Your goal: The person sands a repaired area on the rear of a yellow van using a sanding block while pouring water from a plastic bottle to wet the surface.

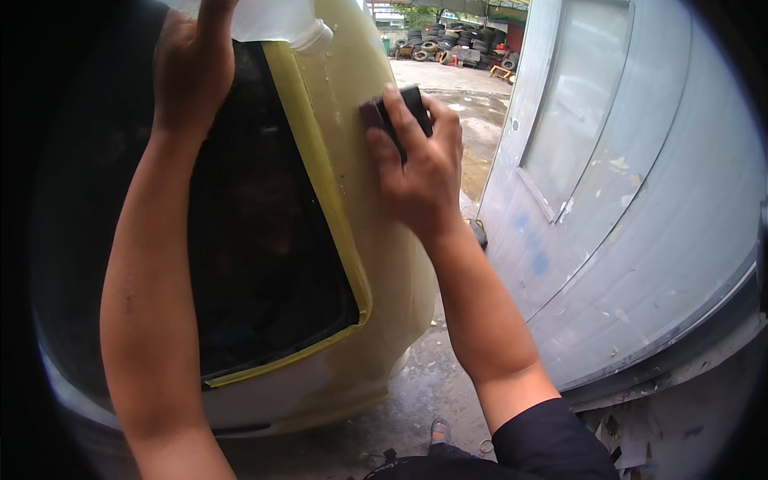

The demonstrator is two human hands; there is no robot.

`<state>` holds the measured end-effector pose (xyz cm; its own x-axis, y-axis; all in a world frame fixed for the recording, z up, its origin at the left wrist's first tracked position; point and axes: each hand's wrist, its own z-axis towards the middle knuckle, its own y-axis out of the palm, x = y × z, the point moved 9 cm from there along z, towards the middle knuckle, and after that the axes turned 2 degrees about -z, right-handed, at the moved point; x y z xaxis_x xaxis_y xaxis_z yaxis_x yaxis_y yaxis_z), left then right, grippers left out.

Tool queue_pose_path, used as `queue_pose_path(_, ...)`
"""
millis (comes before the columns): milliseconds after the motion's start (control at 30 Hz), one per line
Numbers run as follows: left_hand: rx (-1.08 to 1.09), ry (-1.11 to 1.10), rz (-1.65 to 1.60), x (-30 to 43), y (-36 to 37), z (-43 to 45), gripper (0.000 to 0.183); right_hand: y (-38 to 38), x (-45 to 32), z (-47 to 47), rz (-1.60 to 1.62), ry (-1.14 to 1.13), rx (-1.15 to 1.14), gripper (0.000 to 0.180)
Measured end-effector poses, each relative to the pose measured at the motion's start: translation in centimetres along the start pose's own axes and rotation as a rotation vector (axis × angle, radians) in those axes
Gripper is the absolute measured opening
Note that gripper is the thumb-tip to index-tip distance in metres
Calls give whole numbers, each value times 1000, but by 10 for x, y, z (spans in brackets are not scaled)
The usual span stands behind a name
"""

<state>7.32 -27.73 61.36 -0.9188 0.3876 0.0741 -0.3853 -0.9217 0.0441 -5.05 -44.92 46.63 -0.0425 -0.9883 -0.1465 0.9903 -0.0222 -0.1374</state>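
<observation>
My left hand (192, 75) grips a translucent plastic bottle (273, 21) at the top of the view, tilted with its mouth towards the right. Below the mouth, wet streaks and drops run down the vehicle's body panel (324, 108), which is coated yellowish beige. In my right hand (423, 165) is a black sanding block (415, 108) with a dark purple abrasive edge, held at the panel's outer side. How much of its face touches the panel is hidden. Yellow masking tape (315, 186) borders the dark window glass (258, 228), beneath and beside my left forearm.
A grey metal door (576, 240) with chipped paint stands close on the right. Piled tyres (456, 42) lie in the yard beyond. The concrete floor (420, 384) below looks wet in places, and my sandalled foot (441, 429) rests there.
</observation>
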Motion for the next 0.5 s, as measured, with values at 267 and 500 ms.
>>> queue_pose_path(267, 35, 17, 188, -1, -10, 5, 51, -43, -19, -167, -28, -5, -61, 49)
queue_pose_path(500, -4, 8, 310, -5, -8, 5, 64, 19, 44, 19, 290, 81, 6, 47)
